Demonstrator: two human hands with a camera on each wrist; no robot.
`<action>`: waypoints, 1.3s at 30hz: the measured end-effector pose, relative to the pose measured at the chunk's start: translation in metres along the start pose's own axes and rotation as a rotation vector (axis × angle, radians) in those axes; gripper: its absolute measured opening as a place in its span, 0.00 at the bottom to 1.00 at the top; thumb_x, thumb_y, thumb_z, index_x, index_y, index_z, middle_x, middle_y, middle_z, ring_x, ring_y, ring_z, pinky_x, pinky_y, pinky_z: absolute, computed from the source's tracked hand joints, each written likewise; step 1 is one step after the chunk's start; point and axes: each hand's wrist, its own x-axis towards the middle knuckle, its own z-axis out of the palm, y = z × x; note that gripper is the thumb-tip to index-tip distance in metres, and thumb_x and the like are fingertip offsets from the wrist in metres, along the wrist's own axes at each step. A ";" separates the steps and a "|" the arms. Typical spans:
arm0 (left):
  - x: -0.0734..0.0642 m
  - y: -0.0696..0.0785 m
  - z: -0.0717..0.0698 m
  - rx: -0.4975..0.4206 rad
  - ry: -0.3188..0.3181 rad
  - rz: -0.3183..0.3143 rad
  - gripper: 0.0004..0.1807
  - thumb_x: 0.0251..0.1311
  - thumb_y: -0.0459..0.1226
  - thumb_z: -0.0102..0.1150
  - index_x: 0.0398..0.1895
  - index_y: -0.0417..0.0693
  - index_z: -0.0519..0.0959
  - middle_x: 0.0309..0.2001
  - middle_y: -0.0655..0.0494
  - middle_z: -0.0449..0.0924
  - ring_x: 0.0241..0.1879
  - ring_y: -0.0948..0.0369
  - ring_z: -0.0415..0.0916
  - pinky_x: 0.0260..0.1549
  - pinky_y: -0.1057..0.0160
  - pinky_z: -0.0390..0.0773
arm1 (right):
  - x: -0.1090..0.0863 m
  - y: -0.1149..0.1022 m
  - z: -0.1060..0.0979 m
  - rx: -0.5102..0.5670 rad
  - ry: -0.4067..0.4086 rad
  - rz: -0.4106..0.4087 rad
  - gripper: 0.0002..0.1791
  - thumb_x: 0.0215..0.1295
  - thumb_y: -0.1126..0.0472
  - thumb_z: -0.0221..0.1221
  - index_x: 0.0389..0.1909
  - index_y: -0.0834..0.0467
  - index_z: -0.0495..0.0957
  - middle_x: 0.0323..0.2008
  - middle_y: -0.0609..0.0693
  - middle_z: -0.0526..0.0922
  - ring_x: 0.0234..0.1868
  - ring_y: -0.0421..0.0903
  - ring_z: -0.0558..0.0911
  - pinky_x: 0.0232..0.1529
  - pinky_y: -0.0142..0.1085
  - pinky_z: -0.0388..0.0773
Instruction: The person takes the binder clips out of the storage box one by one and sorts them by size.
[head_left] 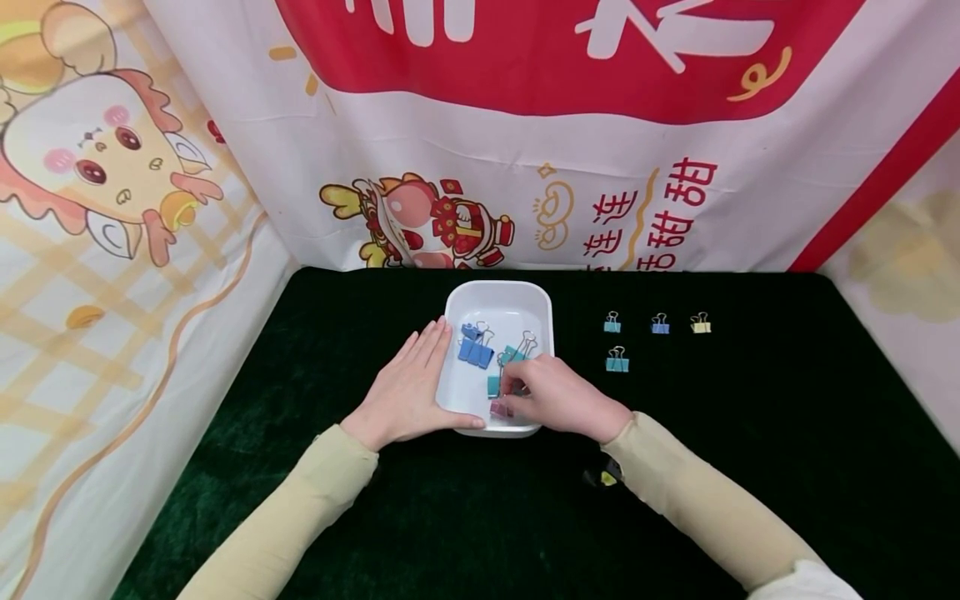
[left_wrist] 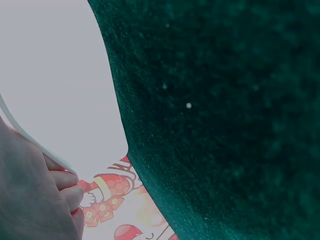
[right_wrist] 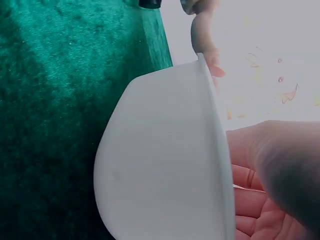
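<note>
A white tray [head_left: 495,302] holds several binder clips. Two are blue [head_left: 476,352], on its left side; teal clips [head_left: 492,386] lie toward the right, partly behind the right hand. My left hand [head_left: 408,387] rests along the tray's left rim with straight fingers, its thumb stretched over the near rim. Inside the near right part of the tray, my right hand [head_left: 558,396] has its thumb and index finger pinched at a small pink binder clip [head_left: 499,408]. In the right wrist view the tray's outer wall [right_wrist: 160,150] hides the right fingertips.
On the dark green cloth [head_left: 420,533] right of the tray stand two teal clips [head_left: 617,363], a blue clip [head_left: 660,325] and a yellow clip [head_left: 701,324]. A printed white and red curtain [head_left: 450,133] hangs behind the table.
</note>
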 end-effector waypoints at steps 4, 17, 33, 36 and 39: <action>0.000 0.000 0.000 0.004 -0.002 0.003 0.75 0.42 0.82 0.54 0.83 0.45 0.40 0.82 0.49 0.35 0.80 0.56 0.32 0.76 0.54 0.37 | 0.000 0.002 -0.003 0.052 -0.003 -0.011 0.07 0.67 0.54 0.69 0.31 0.50 0.82 0.29 0.38 0.84 0.30 0.33 0.82 0.34 0.31 0.81; 0.001 0.001 -0.001 0.003 0.005 -0.003 0.76 0.42 0.83 0.53 0.83 0.44 0.39 0.82 0.49 0.35 0.80 0.56 0.33 0.76 0.53 0.37 | -0.005 0.009 -0.022 0.207 0.101 -0.008 0.06 0.65 0.59 0.71 0.32 0.52 0.83 0.34 0.41 0.84 0.38 0.37 0.84 0.44 0.34 0.84; 0.000 0.002 0.001 0.000 -0.003 -0.011 0.77 0.40 0.85 0.50 0.83 0.44 0.39 0.82 0.52 0.33 0.80 0.57 0.31 0.75 0.54 0.35 | -0.024 0.028 -0.053 0.284 0.242 0.152 0.19 0.58 0.57 0.76 0.49 0.57 0.86 0.45 0.50 0.87 0.41 0.42 0.86 0.44 0.39 0.85; 0.000 0.002 0.001 0.010 0.000 -0.008 0.78 0.39 0.86 0.46 0.83 0.44 0.40 0.82 0.52 0.33 0.80 0.57 0.32 0.75 0.55 0.35 | -0.030 0.034 -0.061 0.278 0.283 0.156 0.19 0.57 0.55 0.76 0.48 0.56 0.87 0.44 0.50 0.88 0.41 0.42 0.86 0.43 0.39 0.85; 0.000 0.002 0.001 0.014 0.004 -0.005 0.78 0.39 0.87 0.45 0.83 0.43 0.40 0.82 0.51 0.33 0.80 0.57 0.32 0.75 0.55 0.36 | -0.036 0.039 -0.068 0.276 0.314 0.180 0.20 0.56 0.54 0.77 0.47 0.56 0.87 0.43 0.49 0.88 0.40 0.43 0.87 0.42 0.39 0.86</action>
